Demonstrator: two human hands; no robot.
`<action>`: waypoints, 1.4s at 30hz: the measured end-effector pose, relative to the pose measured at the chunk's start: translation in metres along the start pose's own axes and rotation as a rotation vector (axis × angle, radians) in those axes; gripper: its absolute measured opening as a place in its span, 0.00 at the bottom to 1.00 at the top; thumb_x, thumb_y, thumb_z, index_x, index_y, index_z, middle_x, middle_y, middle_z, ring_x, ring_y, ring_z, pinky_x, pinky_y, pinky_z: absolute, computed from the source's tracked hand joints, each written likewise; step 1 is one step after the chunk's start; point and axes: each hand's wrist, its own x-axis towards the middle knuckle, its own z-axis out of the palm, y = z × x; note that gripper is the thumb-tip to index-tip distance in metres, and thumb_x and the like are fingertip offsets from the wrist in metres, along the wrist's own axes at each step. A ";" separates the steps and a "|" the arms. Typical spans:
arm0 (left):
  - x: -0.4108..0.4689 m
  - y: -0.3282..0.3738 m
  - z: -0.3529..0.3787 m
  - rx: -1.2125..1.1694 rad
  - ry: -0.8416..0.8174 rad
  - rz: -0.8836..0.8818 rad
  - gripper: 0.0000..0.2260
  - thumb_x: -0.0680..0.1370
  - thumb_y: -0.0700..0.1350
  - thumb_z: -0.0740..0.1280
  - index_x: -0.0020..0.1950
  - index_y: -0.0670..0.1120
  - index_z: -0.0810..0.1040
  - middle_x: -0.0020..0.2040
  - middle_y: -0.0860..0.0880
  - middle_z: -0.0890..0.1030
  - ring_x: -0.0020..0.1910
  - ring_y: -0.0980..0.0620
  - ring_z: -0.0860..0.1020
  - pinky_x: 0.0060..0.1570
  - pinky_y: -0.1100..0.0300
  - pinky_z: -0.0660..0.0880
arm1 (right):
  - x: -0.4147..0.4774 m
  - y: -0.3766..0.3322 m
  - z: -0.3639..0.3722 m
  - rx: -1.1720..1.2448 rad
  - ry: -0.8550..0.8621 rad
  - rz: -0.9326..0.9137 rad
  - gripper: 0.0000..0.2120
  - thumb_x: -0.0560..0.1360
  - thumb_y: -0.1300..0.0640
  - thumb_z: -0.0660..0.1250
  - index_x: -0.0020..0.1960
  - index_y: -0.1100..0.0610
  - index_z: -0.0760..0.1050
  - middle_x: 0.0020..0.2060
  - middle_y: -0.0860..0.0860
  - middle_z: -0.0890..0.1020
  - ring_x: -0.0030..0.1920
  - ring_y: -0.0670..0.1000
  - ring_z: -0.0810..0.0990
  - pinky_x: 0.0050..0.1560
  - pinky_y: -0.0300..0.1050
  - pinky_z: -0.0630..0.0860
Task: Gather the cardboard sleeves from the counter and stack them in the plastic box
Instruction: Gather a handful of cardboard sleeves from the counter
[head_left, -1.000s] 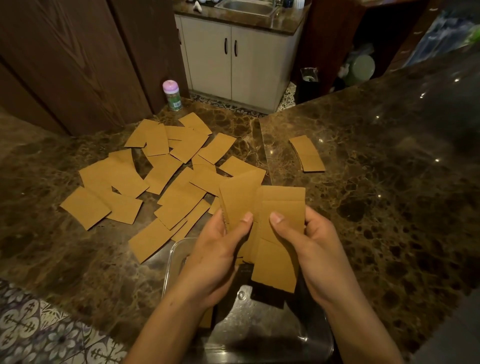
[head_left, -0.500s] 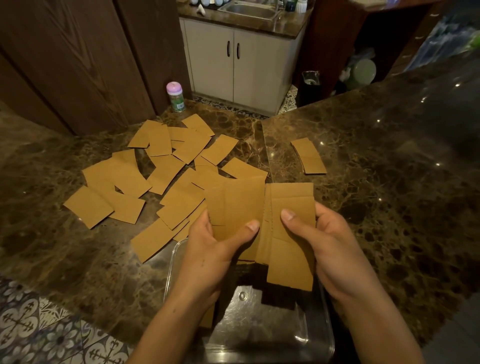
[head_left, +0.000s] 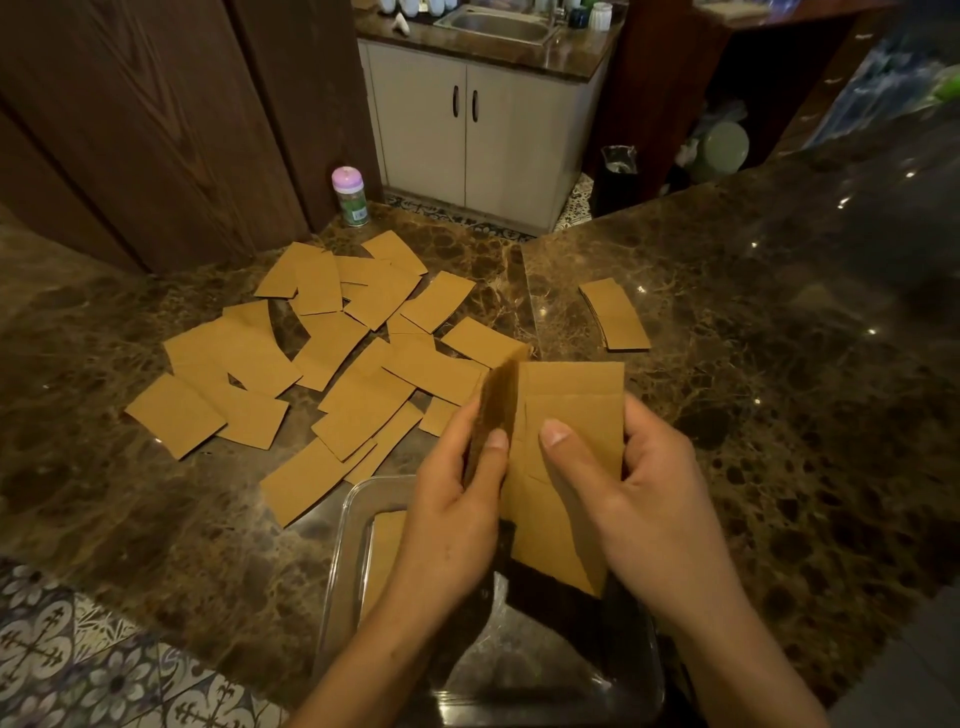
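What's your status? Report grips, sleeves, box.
Held sleeves in left grip and right grip, over plastic box. One sleeve inside. Scattered sleeves on counter.

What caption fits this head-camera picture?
Left hand and right hand hold cardboard sleeves over the plastic box; loose sleeves litter the counter.

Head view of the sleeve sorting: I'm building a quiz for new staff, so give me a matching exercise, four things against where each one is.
Things
1. plastic box
2. purple-capped bottle
3. neat small stack of sleeves
4. held sleeves

Places
A. beside the wooden panel, at the far side of the counter
B. alone on the right slab, apart from the scattered pile
C. at the near edge, below the forearms
D. gripped by the left hand and right hand

Pairs: 1-C, 2-A, 3-B, 4-D
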 end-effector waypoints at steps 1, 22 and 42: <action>-0.001 0.003 0.001 -0.082 -0.012 -0.060 0.13 0.83 0.50 0.60 0.67 0.56 0.77 0.55 0.56 0.84 0.55 0.54 0.83 0.50 0.59 0.80 | 0.000 -0.001 0.001 0.042 -0.030 0.003 0.12 0.79 0.49 0.68 0.62 0.45 0.79 0.50 0.41 0.87 0.50 0.43 0.87 0.49 0.45 0.84; 0.006 0.014 -0.027 -0.490 0.066 -0.194 0.16 0.73 0.33 0.72 0.58 0.46 0.78 0.51 0.42 0.87 0.48 0.46 0.87 0.43 0.57 0.83 | 0.056 -0.020 -0.032 0.273 -0.140 0.156 0.09 0.81 0.58 0.69 0.60 0.52 0.82 0.48 0.47 0.89 0.48 0.47 0.89 0.42 0.37 0.83; -0.002 0.014 -0.009 -0.413 -0.019 -0.254 0.17 0.79 0.42 0.68 0.67 0.48 0.75 0.58 0.45 0.86 0.58 0.46 0.84 0.53 0.53 0.82 | 0.025 0.014 -0.009 0.472 -0.109 0.219 0.14 0.81 0.58 0.68 0.65 0.54 0.81 0.57 0.53 0.88 0.58 0.54 0.87 0.59 0.56 0.83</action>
